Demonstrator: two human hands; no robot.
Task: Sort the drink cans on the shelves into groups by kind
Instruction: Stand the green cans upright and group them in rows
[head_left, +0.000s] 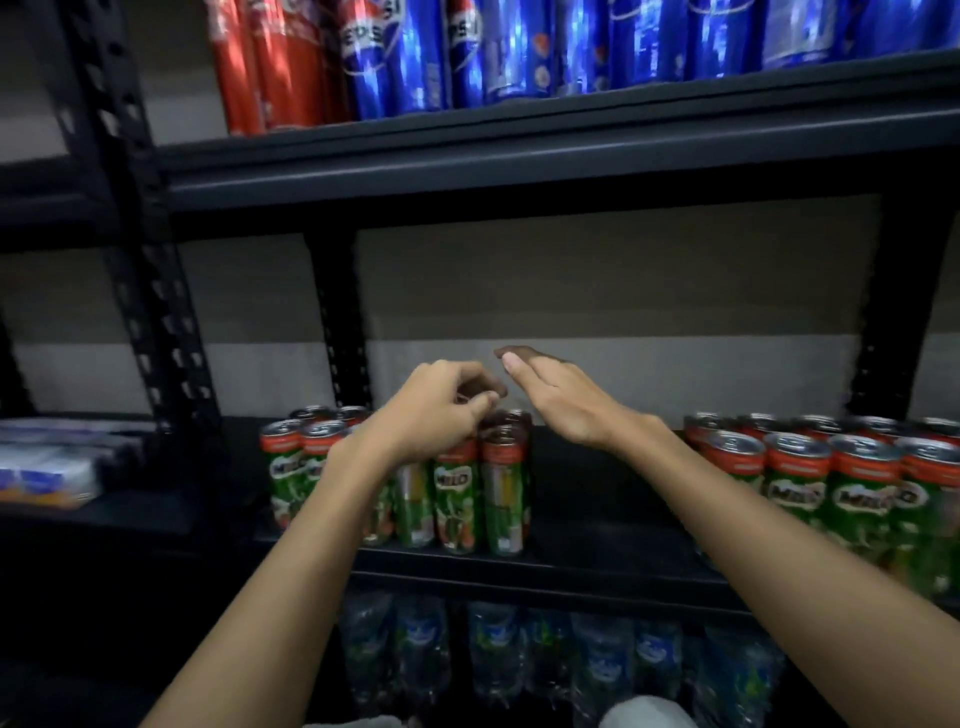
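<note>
Both hands hover empty above left Milo cans

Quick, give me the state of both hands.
Left hand: fingers curled above the Milo cans; whether it grips one cannot be told.
Right hand: open, holding nothing.

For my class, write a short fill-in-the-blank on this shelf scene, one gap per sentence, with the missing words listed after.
1. On the top shelf, the red cans stand to the ____ of the blue Pepsi cans.
2. The green cans on the middle shelf read ____.
3. The left hand and right hand hover above the ____ cans.

Missing words: left; Milo; green
</note>
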